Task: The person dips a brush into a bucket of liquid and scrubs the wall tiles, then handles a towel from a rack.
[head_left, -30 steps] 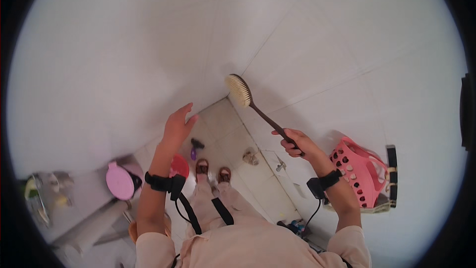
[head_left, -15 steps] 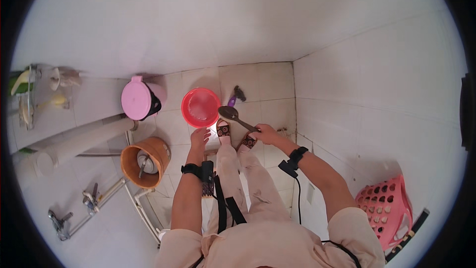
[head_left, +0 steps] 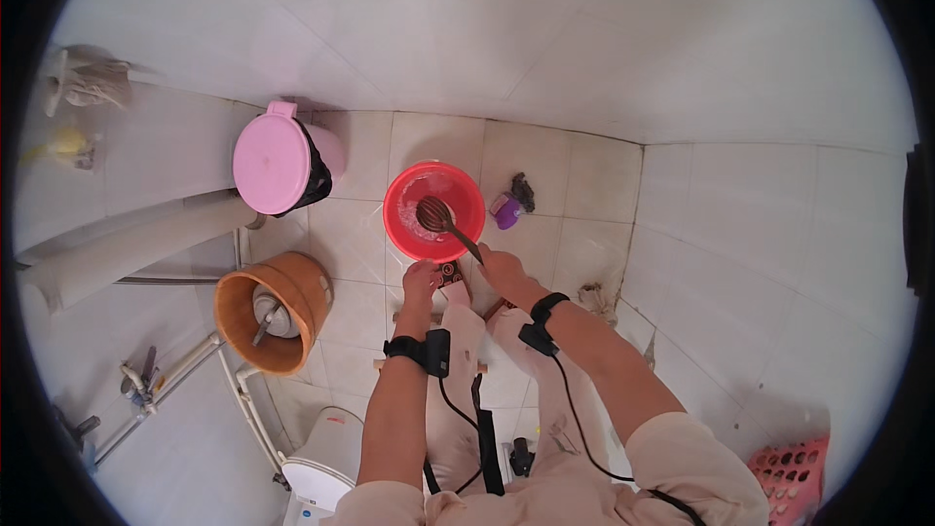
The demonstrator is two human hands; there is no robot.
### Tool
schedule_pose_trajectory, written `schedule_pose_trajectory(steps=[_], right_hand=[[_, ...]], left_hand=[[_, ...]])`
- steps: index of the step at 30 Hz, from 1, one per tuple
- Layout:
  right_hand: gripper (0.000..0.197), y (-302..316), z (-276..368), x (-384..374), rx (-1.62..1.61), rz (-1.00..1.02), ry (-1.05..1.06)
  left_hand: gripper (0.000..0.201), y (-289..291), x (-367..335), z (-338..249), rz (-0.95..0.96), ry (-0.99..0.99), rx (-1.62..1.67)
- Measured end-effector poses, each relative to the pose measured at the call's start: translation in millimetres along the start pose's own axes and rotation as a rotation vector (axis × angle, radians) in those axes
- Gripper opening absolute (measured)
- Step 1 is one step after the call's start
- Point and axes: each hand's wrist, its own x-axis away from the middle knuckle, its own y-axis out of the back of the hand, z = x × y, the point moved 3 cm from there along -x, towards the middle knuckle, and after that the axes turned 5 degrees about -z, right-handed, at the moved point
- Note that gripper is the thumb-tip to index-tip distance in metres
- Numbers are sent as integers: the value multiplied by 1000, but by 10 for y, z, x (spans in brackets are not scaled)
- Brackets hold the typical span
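There's our right hand point(head_left: 503, 273) gripping the long-handled brown brush point(head_left: 449, 226), oval head over the round red plastic basin point(head_left: 471, 197) near the tiled floor's point(head_left: 346, 166) far edge; our left hand point(head_left: 422, 278) (fingers curled, can't tell if holding anything) by the near rim!

The basin point(head_left: 398, 231) is bright red; the long-handled brush point(head_left: 431, 214) is dark brown. Toward the floor's left edge, the bin lid point(head_left: 272, 165) is pink, its liner point(head_left: 317, 185) black, the bucket point(head_left: 309, 300) orange-brown. The floor point(head_left: 353, 244) is cream, gridded by thin tile lines. The sandal point(head_left: 450, 275) is dark with lighter round motifs, the trousers point(head_left: 456, 356) pale pinkish beige.
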Motion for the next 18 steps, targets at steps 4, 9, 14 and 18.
schedule_pose_trajectory(steps=[4, 9, 14, 18], right_hand=[[34, -308, 25, -585, 103, -124, 214], [33, -582, -186, -1243, 288, 42, 75], [33, -675, -414, -1262, 70, -57, 12], [38, -547, -254, -1014, -598, 34, -246]], left_hand=[[17, -70, -444, 132, 21, 11, 70], [15, -330, -730, 180, -56, 16, 220], [21, -339, -982, 369, -92, 36, 163], [36, 96, -1467, 486, -471, -246, 95]])
